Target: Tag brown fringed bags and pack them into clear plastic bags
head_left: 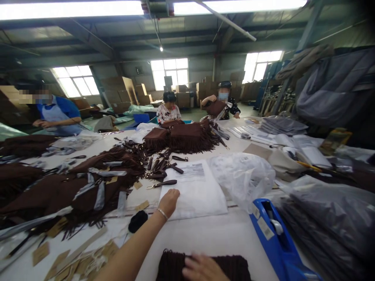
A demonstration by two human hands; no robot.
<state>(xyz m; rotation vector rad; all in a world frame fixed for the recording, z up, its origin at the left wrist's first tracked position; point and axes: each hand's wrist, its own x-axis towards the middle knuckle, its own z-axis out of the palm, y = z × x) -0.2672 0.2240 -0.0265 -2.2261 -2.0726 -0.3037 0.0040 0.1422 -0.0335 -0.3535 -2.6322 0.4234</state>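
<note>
My left hand (pixel 169 202), a bracelet on its wrist, reaches forward over a white printed plastic bag (pixel 202 195). Its fingers are curled; what they hold, if anything, is hidden. Just beyond them lies a dark brown wrist strap (pixel 163 184) with a metal clasp, apart from the fingers. More such straps (pixel 158 166) are heaped behind it. At the bottom edge my right hand (pixel 202 267), slightly blurred, lies with fingers stretched out on a dark brown fringed piece (pixel 231 267), only partly in view.
A blue tape dispenser (pixel 275 238) and a clear plastic bag (pixel 243 175) are on the right. Brown fringed bags (pixel 52 191) cover the left. Cardboard tags (pixel 84 257) and a black round item (pixel 138 221) lie nearer. Across the table are several people, one holding a brown bag (pixel 216 108).
</note>
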